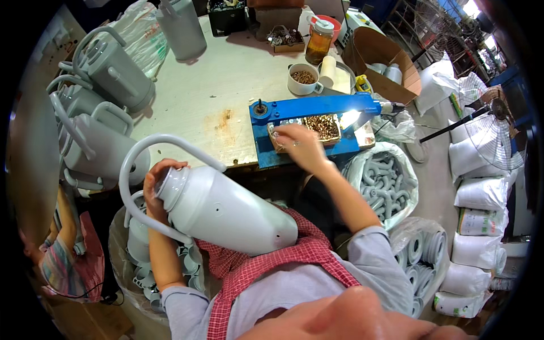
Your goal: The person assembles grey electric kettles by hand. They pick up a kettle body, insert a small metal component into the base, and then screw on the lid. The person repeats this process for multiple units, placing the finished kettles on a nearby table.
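Observation:
A grey plastic thermos jug body (241, 212) lies tilted across my lap against a red checked apron. My left hand (154, 190) is closed round its neck end, beside a large curved grey handle (131, 164). Small holes show in the side of the jug. My right hand (304, 148) reaches into the left part of a small parts tray, its fingers drawn together among small clear or silvery pieces; what they pinch is too small to make out. Brass-coloured small fasteners (323, 127) fill the tray's right part. The tray sits within a blue metal fixture (311, 106).
Several grey jugs (122, 73) stand at the left. A cup of fasteners (303, 79), a jar (320, 42) and a cardboard box (382, 62) are at the back. Sacks of grey curved parts (385, 181) and rings (422, 255) stand right. Another person (62, 255) is at far left.

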`<state>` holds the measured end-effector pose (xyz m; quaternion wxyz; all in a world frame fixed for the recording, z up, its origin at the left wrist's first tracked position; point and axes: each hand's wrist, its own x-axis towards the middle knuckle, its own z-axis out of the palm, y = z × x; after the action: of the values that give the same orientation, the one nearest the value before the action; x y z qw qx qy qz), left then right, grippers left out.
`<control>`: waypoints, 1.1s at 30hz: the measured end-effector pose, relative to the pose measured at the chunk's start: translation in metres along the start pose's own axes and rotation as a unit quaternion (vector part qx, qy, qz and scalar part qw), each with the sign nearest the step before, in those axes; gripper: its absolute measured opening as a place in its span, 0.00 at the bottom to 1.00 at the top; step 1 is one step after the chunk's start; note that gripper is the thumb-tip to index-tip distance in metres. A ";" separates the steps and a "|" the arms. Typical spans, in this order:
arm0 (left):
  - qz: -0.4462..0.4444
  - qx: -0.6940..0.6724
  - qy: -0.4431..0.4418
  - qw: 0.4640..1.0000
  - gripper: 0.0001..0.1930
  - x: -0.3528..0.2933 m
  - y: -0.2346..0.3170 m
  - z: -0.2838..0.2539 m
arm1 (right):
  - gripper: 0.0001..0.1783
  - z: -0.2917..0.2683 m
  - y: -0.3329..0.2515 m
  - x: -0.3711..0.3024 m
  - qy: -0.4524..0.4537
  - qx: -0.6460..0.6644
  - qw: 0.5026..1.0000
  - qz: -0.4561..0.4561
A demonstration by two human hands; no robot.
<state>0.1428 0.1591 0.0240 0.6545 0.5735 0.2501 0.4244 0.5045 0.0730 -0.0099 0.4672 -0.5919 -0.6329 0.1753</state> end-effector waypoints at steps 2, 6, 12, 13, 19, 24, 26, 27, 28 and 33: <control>-0.006 -0.038 0.031 0.999 0.38 -0.005 -0.005 0.002 | 0.12 -0.034 0.076 -0.016 0.051 -0.124 0.983 0.124; -0.021 -0.005 -0.011 1.000 0.32 0.020 0.003 0.030 | 0.22 -0.049 0.177 -0.007 0.078 -0.172 0.981 0.034; -0.037 -0.056 -0.015 0.998 0.29 0.021 0.006 0.028 | 0.15 -0.054 0.175 0.004 -0.062 -0.220 0.973 0.019; -0.030 -0.060 -0.025 0.997 0.29 0.023 0.006 0.027 | 0.13 -0.059 0.173 0.002 -0.094 -0.337 0.936 -0.042; -0.039 -0.066 0.037 0.996 0.29 0.016 -0.006 0.018 | 0.09 -0.052 0.131 -0.020 0.018 -0.322 0.945 0.053; -0.044 -0.100 0.057 0.992 0.29 0.010 -0.007 0.019 | 0.08 -0.061 0.117 -0.037 0.098 -0.273 0.957 0.002; -0.052 -0.090 0.071 0.992 0.30 0.008 -0.015 0.005 | 0.07 -0.066 0.114 -0.041 0.088 -0.248 0.965 -0.002; -0.058 -0.085 0.090 0.991 0.30 0.004 -0.019 0.000 | 0.04 -0.066 0.102 -0.039 0.101 -0.230 0.967 -0.041; -0.061 -0.109 0.102 0.987 0.30 0.002 -0.021 -0.002 | 0.04 -0.065 0.093 -0.039 0.101 -0.195 0.976 -0.012; -0.062 -0.095 0.119 0.986 0.29 0.002 -0.023 -0.001 | 0.09 -0.050 -0.020 0.025 0.087 -0.074 0.985 -0.131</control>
<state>0.1490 0.1614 0.0015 0.6968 0.4377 0.3194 0.4700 0.5358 0.0750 0.0405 0.4945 -0.5496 -0.6732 0.0131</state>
